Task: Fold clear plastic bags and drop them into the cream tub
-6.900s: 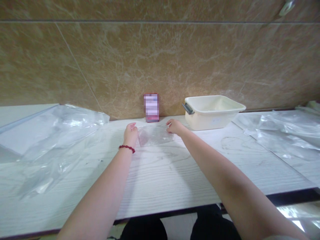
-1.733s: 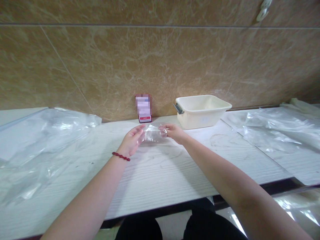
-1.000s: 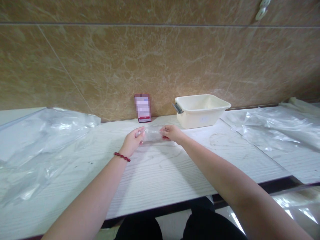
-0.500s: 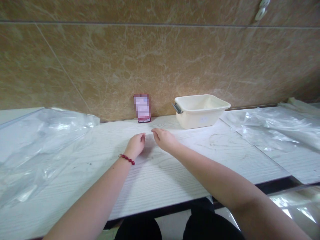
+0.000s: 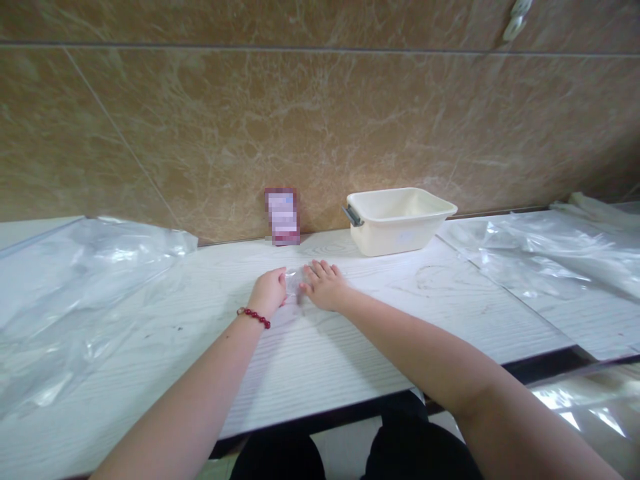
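In the head view, my left hand [image 5: 270, 291], with a red bead bracelet [image 5: 255, 317] at its wrist, is closed on the edge of a small clear plastic piece [image 5: 293, 281]. That piece looks like thin film or a little bag; its exact kind is hard to make out. To the right of it, my right hand [image 5: 324, 285] lies palm down on the white wood-grain table [image 5: 320, 360], fingers spread, its fingertips beside or on the plastic's right side. Nothing shows gripped in the right hand.
A phone-like object [image 5: 283, 217] with a blurred face leans on the brown marble wall [image 5: 240, 133]. Right of it stands a cream plastic tub [image 5: 390, 233] with a grey handle. Clear plastic sheeting [image 5: 100, 280] lies at left, and more plastic sheeting [image 5: 545, 257] at right.
My right hand has gone from a pinched shape to flat and spread on the table. The clear plastic piece now shows between the hands; my left hand has barely moved.
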A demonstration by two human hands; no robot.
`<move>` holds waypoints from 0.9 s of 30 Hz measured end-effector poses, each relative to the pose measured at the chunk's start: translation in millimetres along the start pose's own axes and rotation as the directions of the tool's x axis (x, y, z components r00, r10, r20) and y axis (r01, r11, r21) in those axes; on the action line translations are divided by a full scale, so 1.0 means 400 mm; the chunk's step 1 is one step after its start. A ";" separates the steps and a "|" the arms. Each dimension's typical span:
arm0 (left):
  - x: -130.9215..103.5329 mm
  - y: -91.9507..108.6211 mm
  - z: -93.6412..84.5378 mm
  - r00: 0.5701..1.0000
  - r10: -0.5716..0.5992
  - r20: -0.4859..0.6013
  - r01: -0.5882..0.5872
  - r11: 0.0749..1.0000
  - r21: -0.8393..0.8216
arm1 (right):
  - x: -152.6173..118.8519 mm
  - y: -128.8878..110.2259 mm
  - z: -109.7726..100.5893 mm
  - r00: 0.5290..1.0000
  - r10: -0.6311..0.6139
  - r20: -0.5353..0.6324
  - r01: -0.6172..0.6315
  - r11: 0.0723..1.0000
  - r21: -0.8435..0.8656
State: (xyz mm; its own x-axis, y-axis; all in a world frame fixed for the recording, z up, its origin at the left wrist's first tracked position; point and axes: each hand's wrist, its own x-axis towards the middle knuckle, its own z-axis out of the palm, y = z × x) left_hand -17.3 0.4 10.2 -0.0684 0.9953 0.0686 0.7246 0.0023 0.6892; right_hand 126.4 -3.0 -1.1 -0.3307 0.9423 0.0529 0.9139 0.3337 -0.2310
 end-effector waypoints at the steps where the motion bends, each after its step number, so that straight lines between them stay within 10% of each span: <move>1: 0.001 0.000 0.000 1.000 -0.015 0.011 0.015 1.000 0.020 | 0.001 0.006 -0.003 0.999 0.030 0.019 -0.030 1.000 -0.007; 7: -0.008 0.011 -0.025 0.998 0.042 -0.043 -0.040 0.998 0.053 | -0.001 0.036 -0.047 0.960 0.251 -0.127 -0.249 0.968 0.033; 11: -0.023 0.028 -0.050 0.949 0.178 -0.259 -0.175 0.984 0.034 | -0.021 -0.011 -0.088 0.916 0.235 -0.325 -0.100 0.919 0.381; 13: -0.031 0.037 -0.055 0.923 0.221 -0.316 -0.230 0.973 0.011 | -0.035 -0.052 -0.087 0.974 0.213 -0.075 -0.105 0.724 0.682; 16: -0.043 0.050 -0.054 0.897 0.254 -0.362 -0.283 0.959 -0.028 | -0.048 -0.101 -0.060 0.926 -0.047 0.374 -0.366 0.128 0.922; 19: -0.056 0.061 -0.045 0.876 0.264 -0.404 -0.315 0.947 -0.064 | -0.042 -0.110 -0.033 0.908 -0.212 0.360 -0.415 -0.360 0.835; 27: -0.071 0.073 -0.022 0.928 0.234 -0.289 -0.312 0.912 -0.265 | -0.005 -0.050 -0.057 0.962 0.139 0.233 -0.085 -0.660 0.747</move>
State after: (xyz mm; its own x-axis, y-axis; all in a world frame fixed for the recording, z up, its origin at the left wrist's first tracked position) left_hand -0.6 -28.5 34.7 -0.0926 0.8964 0.4334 0.5006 -0.3344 0.7985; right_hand 114.0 -10.9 25.7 -0.2457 0.9469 -0.2076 -0.7506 -0.3214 -0.5773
